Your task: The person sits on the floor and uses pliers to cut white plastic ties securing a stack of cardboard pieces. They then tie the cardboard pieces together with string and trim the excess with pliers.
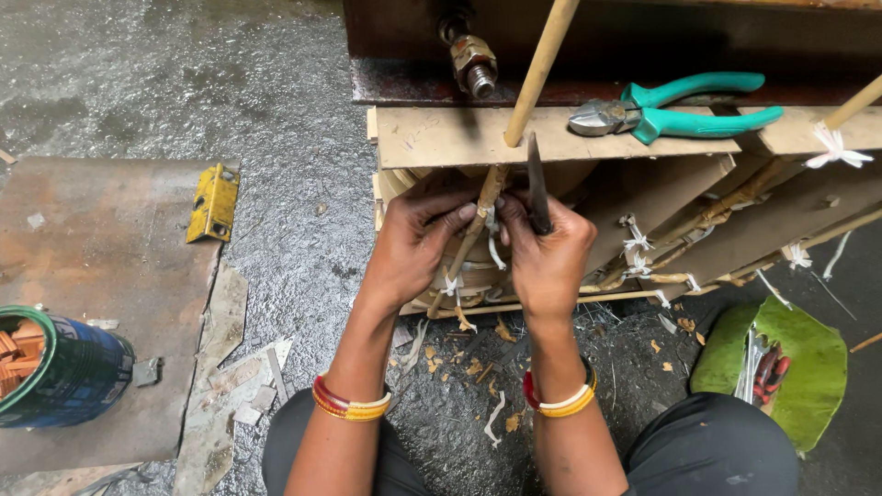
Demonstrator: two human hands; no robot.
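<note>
Right fingers (528,216) closed — dark blade (537,184)

The floor (276,101) is rough, dark grey concrete, wet-looking and shining under flat light. On the left lies a rusty metal sheet (101,276) with a yellow block (213,202) at its edge and a blue tin (64,372) standing on it. Wood chips (478,363) litter the floor, and a green leaf (808,363) lies at right.

Wet floor (276,101), scraps (478,367), perhaps bamboo
</note>
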